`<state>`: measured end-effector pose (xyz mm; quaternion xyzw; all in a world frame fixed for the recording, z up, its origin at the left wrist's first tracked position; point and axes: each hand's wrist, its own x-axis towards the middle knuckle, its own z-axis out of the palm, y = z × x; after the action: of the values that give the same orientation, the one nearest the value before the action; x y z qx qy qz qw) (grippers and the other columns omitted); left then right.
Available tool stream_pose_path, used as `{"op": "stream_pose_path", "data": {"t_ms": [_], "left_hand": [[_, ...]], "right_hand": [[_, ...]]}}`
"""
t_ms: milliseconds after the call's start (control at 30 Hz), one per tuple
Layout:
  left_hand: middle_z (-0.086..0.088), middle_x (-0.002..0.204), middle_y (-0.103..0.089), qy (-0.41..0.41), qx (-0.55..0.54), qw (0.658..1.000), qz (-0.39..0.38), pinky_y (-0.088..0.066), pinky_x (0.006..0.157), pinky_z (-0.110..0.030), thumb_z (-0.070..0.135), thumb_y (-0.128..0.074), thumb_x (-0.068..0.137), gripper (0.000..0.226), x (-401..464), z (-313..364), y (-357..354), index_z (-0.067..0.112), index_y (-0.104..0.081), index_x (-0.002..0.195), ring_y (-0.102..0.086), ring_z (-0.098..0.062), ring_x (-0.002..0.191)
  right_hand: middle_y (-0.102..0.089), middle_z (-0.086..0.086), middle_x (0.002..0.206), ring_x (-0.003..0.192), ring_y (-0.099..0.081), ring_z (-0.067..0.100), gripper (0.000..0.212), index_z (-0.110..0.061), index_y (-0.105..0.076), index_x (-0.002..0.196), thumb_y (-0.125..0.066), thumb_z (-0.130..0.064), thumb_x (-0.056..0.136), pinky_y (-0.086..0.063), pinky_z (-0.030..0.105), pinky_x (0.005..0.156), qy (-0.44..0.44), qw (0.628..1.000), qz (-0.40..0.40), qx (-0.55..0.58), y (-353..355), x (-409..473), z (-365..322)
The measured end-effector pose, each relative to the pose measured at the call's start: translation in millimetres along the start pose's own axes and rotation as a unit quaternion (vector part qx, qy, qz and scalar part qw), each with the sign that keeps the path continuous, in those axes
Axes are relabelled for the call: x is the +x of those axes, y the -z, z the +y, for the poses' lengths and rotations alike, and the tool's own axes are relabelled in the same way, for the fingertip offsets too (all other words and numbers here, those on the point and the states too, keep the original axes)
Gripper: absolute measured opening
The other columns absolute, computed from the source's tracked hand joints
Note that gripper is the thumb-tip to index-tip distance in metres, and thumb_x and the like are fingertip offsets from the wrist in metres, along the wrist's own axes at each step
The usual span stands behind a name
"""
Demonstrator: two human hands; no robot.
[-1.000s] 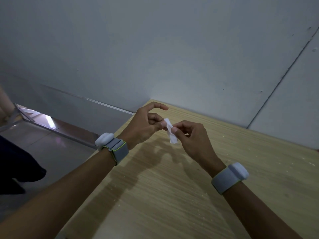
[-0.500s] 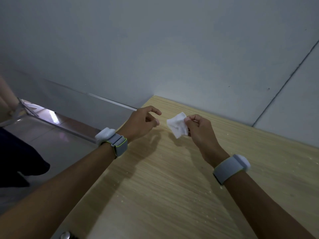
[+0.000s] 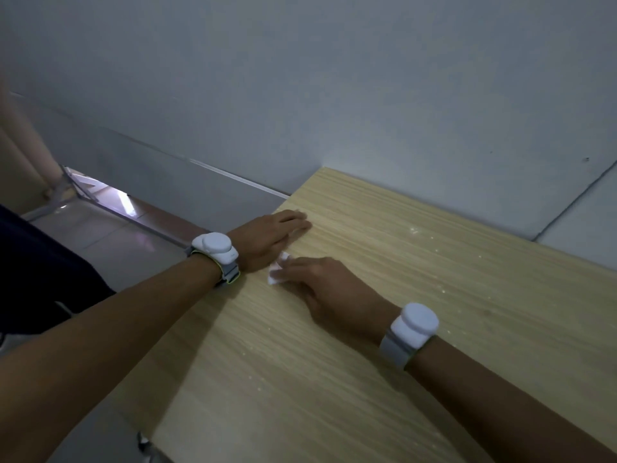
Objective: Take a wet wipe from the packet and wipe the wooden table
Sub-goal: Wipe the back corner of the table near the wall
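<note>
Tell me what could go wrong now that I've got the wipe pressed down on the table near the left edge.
1. The wet wipe is small and mostly hidden under the right hand; it may bunch up, so bare fingers do the rubbing.
2. It sits near the wooden table's left edge, so a stroke leftward could push the pale specks onto the floor.
3. The left hand rests flat just beyond the wipe and could block the stroke.
</note>
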<state>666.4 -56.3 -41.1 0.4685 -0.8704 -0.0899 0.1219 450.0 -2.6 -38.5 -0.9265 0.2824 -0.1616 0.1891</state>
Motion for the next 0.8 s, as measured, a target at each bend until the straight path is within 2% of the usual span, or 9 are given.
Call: {"op": "stream_pose_path", "data": {"t_ms": [67, 133, 267, 333, 467, 533, 633, 700, 800], "left_hand": [[-0.010, 0.162, -0.035, -0.006, -0.007, 1.000, -0.003, -0.031, 0.121, -0.038, 0.011, -0.038, 0.108, 0.044, 2, -5, 0, 0.008, -0.043, 0.152, -0.031, -0.024, 0.151], [-0.007, 0.164, -0.034, -0.005, -0.017, 1.000, 0.000, -0.026, 0.123, -0.034, 0.014, -0.036, 0.110, 0.044, 5, -5, -1, 0.010, -0.042, 0.153, -0.029, -0.020, 0.153], [-0.005, 0.166, -0.028, 0.009, -0.034, 0.999, -0.005, -0.009, 0.123, -0.017, 0.016, -0.035, 0.111, 0.046, 9, -12, -3, 0.011, -0.036, 0.157, -0.020, -0.014, 0.155], [-0.002, 0.168, -0.023, 0.010, -0.039, 0.999, -0.010, -0.002, 0.121, -0.012, 0.021, -0.033, 0.112, 0.048, 11, -14, -5, 0.012, -0.031, 0.159, -0.014, -0.011, 0.156], [0.000, 0.170, -0.013, 0.006, -0.027, 0.999, -0.022, 0.005, 0.119, -0.010, 0.027, -0.030, 0.112, 0.052, 14, -16, -8, 0.014, -0.023, 0.162, -0.007, -0.009, 0.157], [0.000, 0.171, -0.012, 0.006, -0.017, 1.000, -0.020, 0.004, 0.122, -0.015, 0.028, -0.030, 0.112, 0.052, 17, -17, -10, 0.015, -0.022, 0.162, -0.006, -0.009, 0.157], [0.001, 0.171, -0.012, 0.006, -0.002, 1.000, -0.021, -0.002, 0.126, -0.024, 0.029, -0.030, 0.112, 0.052, 17, -18, -11, 0.017, -0.022, 0.162, -0.005, -0.008, 0.157], [0.002, 0.171, -0.012, 0.006, 0.001, 1.000, -0.022, -0.002, 0.127, -0.025, 0.030, -0.029, 0.112, 0.052, 16, -19, -13, 0.018, -0.022, 0.162, -0.005, -0.007, 0.157], [0.002, 0.171, -0.012, 0.002, 0.001, 1.000, -0.022, -0.004, 0.127, -0.028, 0.029, -0.029, 0.112, 0.052, 17, -21, -13, 0.018, -0.022, 0.162, -0.006, -0.008, 0.157]], "right_hand": [[-0.054, 0.001, 0.153, 0.146, -0.044, 0.012, 0.042, -0.018, -0.061, 0.142, -0.044, -0.014, 0.103, -0.040, 0.035, 0.118, 0.026, 0.999, -0.034, -0.023, -2, -8, 0], [-0.044, 0.000, 0.161, 0.151, -0.034, 0.007, 0.048, -0.018, -0.049, 0.152, -0.039, -0.023, 0.105, -0.035, 0.033, 0.121, 0.016, 0.997, -0.042, -0.060, 3, -21, 5], [-0.020, 0.001, 0.171, 0.158, -0.010, 0.005, 0.056, -0.016, -0.024, 0.163, -0.032, -0.031, 0.110, -0.015, 0.029, 0.128, -0.015, 0.990, -0.076, -0.119, 5, -22, 8], [-0.016, 0.003, 0.172, 0.158, -0.005, 0.006, 0.057, -0.015, -0.019, 0.164, -0.028, -0.033, 0.111, -0.007, 0.026, 0.129, 0.005, 0.989, -0.097, -0.109, 0, -23, 1], [-0.018, 0.002, 0.171, 0.158, -0.006, 0.005, 0.055, -0.016, -0.020, 0.164, -0.026, -0.031, 0.112, -0.011, 0.031, 0.129, 0.060, 0.984, -0.135, -0.100, 4, -32, 2], [-0.011, 0.000, 0.172, 0.158, 0.000, 0.005, 0.055, -0.022, -0.014, 0.165, -0.021, -0.033, 0.112, -0.009, 0.037, 0.130, 0.039, 0.980, -0.148, -0.126, 13, -31, 9], [0.001, 0.001, 0.173, 0.158, 0.010, 0.007, 0.052, -0.046, -0.004, 0.162, -0.013, -0.041, 0.111, 0.004, 0.039, 0.130, 0.024, 0.974, -0.166, -0.149, 13, -26, 7], [-0.004, 0.000, 0.173, 0.158, 0.006, 0.007, 0.051, -0.050, -0.008, 0.161, -0.015, -0.042, 0.111, 0.004, 0.037, 0.129, 0.028, 0.979, -0.157, -0.123, 9, -24, 4], [-0.040, -0.007, 0.163, 0.153, -0.026, 0.003, 0.049, -0.029, -0.039, 0.157, -0.033, -0.036, 0.109, -0.019, 0.038, 0.128, -0.004, 0.999, -0.027, -0.027, 25, -18, 14]]}}
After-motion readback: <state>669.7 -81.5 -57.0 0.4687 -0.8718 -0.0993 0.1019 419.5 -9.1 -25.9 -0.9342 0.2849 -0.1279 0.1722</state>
